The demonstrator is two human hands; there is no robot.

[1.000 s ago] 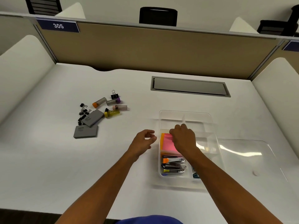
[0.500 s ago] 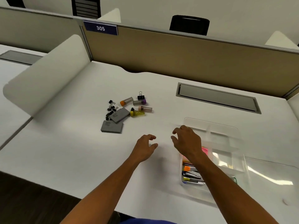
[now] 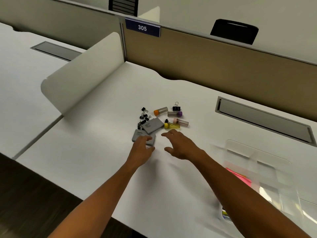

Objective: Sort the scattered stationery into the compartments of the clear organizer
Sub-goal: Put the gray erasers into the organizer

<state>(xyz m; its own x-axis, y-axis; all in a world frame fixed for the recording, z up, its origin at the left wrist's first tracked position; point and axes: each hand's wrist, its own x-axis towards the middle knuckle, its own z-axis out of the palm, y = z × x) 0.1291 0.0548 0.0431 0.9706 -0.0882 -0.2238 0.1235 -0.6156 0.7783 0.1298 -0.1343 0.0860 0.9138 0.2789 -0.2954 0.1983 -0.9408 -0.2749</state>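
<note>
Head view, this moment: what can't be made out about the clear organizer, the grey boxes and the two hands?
- Clear plastic organizer: motion-blurred, and the right forearm covers its near compartments; contents beyond the pink sticky notes are unreadable.
- Nearer flat grey box: its label is too small, and the left hand covers part of it; contact unclear.
- Right hand: open, height above the white desk unclear.

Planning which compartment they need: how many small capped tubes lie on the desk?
4: orange-capped tube farthest left, purple-capped tube beside it, pink-capped tube and yellow-capped tube nearest the right hand.
</note>
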